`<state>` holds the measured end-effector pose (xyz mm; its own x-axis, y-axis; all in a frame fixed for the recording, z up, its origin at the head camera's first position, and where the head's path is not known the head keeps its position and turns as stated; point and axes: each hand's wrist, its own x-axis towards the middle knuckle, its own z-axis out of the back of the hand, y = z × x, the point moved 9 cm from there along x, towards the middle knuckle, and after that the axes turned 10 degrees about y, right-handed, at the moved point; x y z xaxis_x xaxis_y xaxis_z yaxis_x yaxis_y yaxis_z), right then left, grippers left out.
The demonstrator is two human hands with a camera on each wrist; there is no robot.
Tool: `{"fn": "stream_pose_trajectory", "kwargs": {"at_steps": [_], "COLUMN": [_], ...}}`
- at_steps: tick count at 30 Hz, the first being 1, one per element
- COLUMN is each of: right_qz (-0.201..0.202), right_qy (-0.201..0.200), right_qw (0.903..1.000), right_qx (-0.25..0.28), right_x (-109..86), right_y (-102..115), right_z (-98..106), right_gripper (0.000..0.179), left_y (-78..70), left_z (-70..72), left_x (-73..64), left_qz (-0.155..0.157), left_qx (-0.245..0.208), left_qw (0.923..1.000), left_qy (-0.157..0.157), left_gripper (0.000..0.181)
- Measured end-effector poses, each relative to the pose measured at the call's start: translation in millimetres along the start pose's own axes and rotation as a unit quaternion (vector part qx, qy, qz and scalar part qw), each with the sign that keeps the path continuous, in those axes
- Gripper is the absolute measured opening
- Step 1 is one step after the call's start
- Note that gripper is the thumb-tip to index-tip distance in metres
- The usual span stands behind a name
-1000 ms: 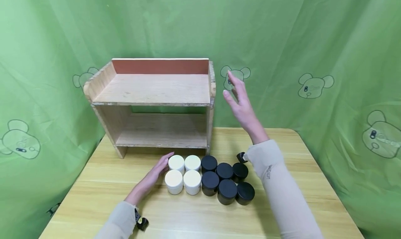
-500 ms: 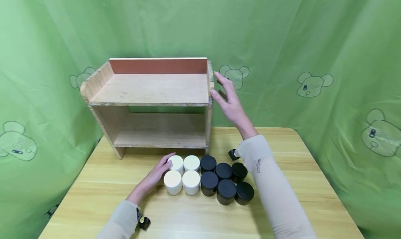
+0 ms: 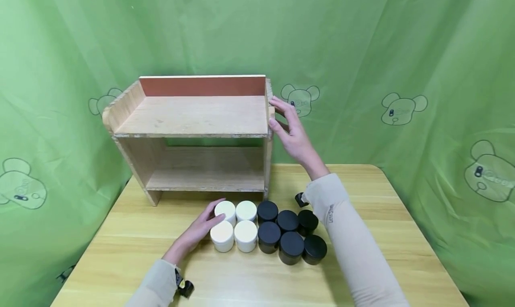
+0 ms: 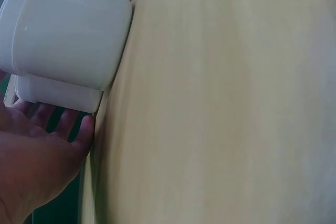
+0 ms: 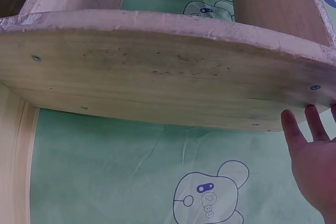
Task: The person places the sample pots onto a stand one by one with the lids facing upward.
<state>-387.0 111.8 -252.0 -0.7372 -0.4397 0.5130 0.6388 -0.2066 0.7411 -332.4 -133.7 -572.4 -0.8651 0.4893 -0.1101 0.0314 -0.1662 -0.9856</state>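
My left hand [image 3: 198,228] grips the far left white jar [image 3: 225,209], its thumb across the near side and its fingers around the outer side. In the left wrist view, those fingers [image 4: 64,124] reach behind a nearer white jar [image 4: 73,35], which partly hides the gripped one. My right hand [image 3: 297,139] rests its fingertips against the outer right side of a two-tier wooden shelf [image 3: 201,115], near the top. From the right wrist, the side panel [image 5: 157,72] spans the view, with straight fingers [image 5: 295,135] at its right end. Nothing is held in this hand.
White jars stand in two short rows on the wooden table [image 3: 394,253], before the shelf. Directly right of them are several black jars [image 3: 291,246], packed close together. A green curtain [image 3: 362,52] with bear-like outlines hangs behind and at both sides.
My right hand has moved left from the air beside the shelf onto its side panel. The left thumb has come round the far left white jar, while the jars have stayed in place.
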Motion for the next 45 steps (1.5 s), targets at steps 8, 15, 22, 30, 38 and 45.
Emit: {"fn": "stream_pose_trajectory", "kwargs": {"at_steps": [8, 15, 22, 30, 38, 45], "right_qz": [-0.001, 0.0, 0.003, -0.002, -0.004, -0.002], "right_qy": [0.005, 0.005, 0.003, 0.005, 0.008, 0.006], "right_qw": [1.0, 1.0, 1.0, 1.0, 0.9999, 1.0], "right_qx": [-0.005, -0.001, -0.003, -0.005, -0.007, -0.007], "right_x": [-3.3, -1.5, -2.6, -2.7, -2.0, -1.8], "right_y": [15, 11, 11, 12, 11, 10], "right_z": [-2, -1, 1, 0, -1, -2], "right_gripper": [0.051, 0.051, 0.051, 0.051, 0.05, 0.051], "left_y": [-0.9, -6.2, -9.5, -12.3, -15.0, -20.8], "left_z": [2.4, 4.1, 7.9, 7.0, 7.4, 10.2], "left_x": [-0.5, -1.3, -0.5, -1.2, -5.5, -10.7], "left_qz": [0.007, 0.009, 0.002, -0.019, -0.021, -0.02], "left_qx": [0.011, 0.019, 0.018, 0.025, 0.021, 0.028], "left_qw": [0.9999, 0.9998, 0.9996, 0.9988, 0.9987, 0.9983], "left_qy": [-0.005, -0.006, -0.024, -0.038, -0.042, -0.046], "left_gripper": [0.061, 0.06, 0.058, 0.055, 0.054, 0.054]}}
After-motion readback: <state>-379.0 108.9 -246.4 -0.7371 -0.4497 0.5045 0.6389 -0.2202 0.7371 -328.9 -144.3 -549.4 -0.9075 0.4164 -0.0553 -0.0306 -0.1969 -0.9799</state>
